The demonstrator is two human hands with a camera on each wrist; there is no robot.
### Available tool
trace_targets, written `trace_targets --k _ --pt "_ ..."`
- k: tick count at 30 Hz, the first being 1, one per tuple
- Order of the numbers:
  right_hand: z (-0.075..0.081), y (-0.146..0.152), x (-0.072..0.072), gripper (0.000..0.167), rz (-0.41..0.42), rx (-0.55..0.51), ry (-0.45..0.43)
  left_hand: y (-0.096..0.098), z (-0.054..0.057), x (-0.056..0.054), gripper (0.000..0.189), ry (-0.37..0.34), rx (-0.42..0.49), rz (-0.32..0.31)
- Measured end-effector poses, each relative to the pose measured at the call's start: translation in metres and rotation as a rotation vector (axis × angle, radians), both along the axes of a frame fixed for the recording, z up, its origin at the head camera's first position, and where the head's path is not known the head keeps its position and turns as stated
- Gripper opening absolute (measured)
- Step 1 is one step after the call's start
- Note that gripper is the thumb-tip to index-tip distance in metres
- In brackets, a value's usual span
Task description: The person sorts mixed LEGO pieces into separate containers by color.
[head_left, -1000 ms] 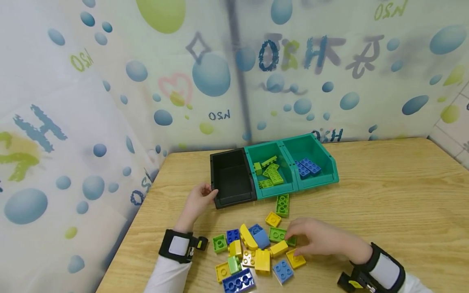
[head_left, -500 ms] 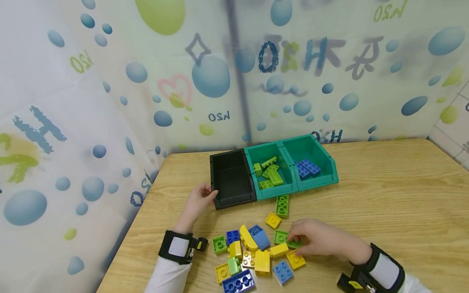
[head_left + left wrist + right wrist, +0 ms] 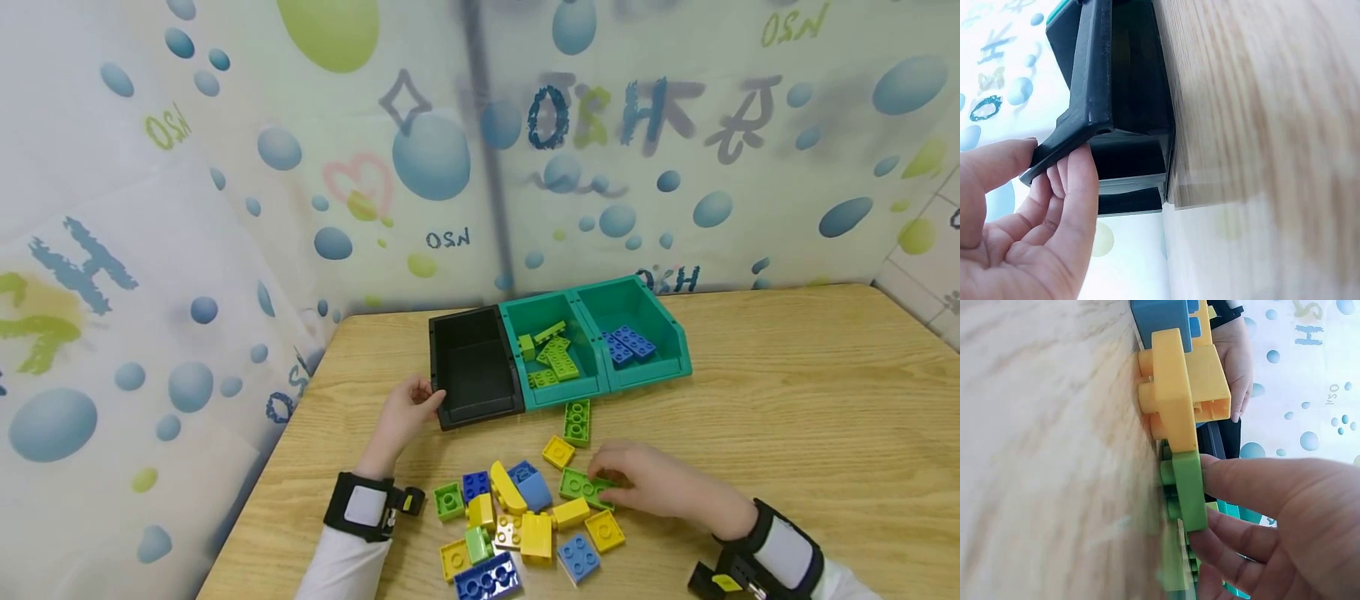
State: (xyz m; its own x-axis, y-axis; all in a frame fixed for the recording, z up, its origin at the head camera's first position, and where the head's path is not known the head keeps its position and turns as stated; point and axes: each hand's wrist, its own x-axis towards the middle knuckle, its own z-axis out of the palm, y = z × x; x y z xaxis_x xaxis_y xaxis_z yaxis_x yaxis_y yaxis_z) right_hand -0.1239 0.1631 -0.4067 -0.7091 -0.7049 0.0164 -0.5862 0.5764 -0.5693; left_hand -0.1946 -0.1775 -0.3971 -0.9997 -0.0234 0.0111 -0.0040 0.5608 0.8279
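Observation:
My left hand [image 3: 405, 410] pinches the front left rim of a black bin [image 3: 480, 410] between thumb and fingers; the left wrist view shows the thumb [image 3: 1010, 164] on one side of the rim. My right hand [image 3: 645, 479] holds the end of a green toy brick [image 3: 576, 483], which lies studs down on the table. In the right wrist view, thumb and fingertips meet the edge of this green brick [image 3: 1190, 490]. Close by are a yellow brick [image 3: 572, 512] and a square yellow brick [image 3: 604, 531]. A small yellow brick [image 3: 558, 452] lies just beyond.
Joined to the black bin are a teal bin [image 3: 585, 385] with several green bricks and another teal bin [image 3: 678, 362] with blue bricks. A green brick [image 3: 577, 422] lies before them. Several mixed bricks, including a dark blue one [image 3: 487, 577], lie nearer. A printed curtain [image 3: 360, 108] hangs behind.
My right thumb has moved up from beside the square yellow brick to the green brick. The green brick has shifted slightly to the right. My left hand stays on the bin.

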Motion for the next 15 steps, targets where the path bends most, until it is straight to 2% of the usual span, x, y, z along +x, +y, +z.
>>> trace_targets --k 10,15 --pt "-0.0015 -0.0033 0.0002 0.027 -0.073 0.055 -0.073 -0.0006 -0.0015 -0.0001 0.015 -0.002 0.001 0.001" --pt "-0.0019 -0.0038 0.0008 0.029 -0.084 0.036 -0.096 0.0 -0.0002 0.0006 0.016 -0.004 -0.002 0.005"
